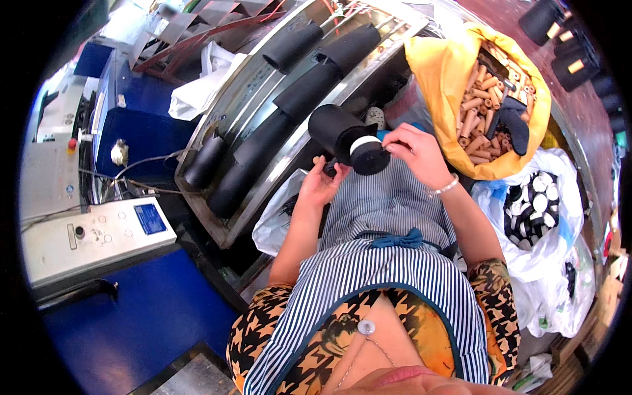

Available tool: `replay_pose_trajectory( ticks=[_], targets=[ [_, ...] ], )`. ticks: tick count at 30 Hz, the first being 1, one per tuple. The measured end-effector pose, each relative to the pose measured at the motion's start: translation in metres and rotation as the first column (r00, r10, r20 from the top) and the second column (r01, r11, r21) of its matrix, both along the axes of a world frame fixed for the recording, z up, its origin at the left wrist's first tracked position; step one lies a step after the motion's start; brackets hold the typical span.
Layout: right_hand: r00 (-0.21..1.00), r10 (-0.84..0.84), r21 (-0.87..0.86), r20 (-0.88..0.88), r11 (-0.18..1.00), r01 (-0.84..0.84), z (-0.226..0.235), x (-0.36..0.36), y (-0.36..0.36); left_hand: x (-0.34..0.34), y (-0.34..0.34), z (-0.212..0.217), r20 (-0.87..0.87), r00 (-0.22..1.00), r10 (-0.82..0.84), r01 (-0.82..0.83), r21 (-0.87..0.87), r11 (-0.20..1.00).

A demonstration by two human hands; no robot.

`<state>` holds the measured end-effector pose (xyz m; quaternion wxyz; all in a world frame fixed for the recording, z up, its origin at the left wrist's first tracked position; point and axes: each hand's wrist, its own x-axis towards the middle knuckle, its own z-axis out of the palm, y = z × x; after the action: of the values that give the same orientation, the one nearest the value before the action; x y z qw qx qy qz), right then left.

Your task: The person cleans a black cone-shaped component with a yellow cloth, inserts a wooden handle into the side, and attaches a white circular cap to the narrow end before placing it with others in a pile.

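In front of my apron is a black cylinder [331, 126], tilted over the edge of the metal tray. A round black cap [370, 158] with a white band stands at its near end; whether the two are joined I cannot tell. My right hand [419, 153] pinches the cap's right edge between thumb and fingers. Below the cylinder, my left hand [320, 185] has its thumb and fingers closed round a small black piece [331, 167]. Whether that piece belongs to the cylinder is hidden.
Several black cylinders [306, 85] lie in rows in a metal tray [227, 227]. To the right are a yellow bag [442, 56] of brown tubes with a dark glove [512, 125], and a white bag [559, 184] of black-and-white caps. Left stands a machine with a control panel [99, 237].
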<state>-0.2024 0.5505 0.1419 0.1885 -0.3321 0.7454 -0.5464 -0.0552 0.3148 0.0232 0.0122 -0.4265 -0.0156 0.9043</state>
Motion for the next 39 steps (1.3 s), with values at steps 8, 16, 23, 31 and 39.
replay_pose_trajectory(
  ticks=[8, 16, 23, 31, 39],
  targets=[
    [0.508, 0.247, 0.345, -0.825, 0.932, 0.107, 0.0, 0.01, -0.039, 0.004, 0.007, -0.007, -0.081, 0.997, 0.017, -0.017, -0.006, 1.0],
    [0.601, 0.418, 0.546, -0.681, 0.837, 0.037, -0.002, 0.018, -0.053, -0.004, 0.008, -0.008, -0.099, 0.995, 0.002, 0.005, 0.07, 0.998],
    [0.51, 0.417, 0.5, -0.752, 0.865, 0.03, 0.005, 0.023, -0.06, 0.001, 0.002, -0.001, -0.111, 0.994, 0.014, -0.004, 0.089, 0.996],
    [0.207, 0.516, 0.512, -0.831, 0.855, -0.079, 0.003, 0.007, -0.063, 0.0, 0.001, 0.003, -0.11, 0.994, 0.009, -0.003, 0.054, 0.999],
    [0.575, 0.35, 0.574, -0.74, 0.773, 0.269, -0.006, 0.023, -0.06, -0.008, 0.009, 0.01, -0.076, 0.995, 0.071, -0.058, 0.158, 0.986]
  ],
)
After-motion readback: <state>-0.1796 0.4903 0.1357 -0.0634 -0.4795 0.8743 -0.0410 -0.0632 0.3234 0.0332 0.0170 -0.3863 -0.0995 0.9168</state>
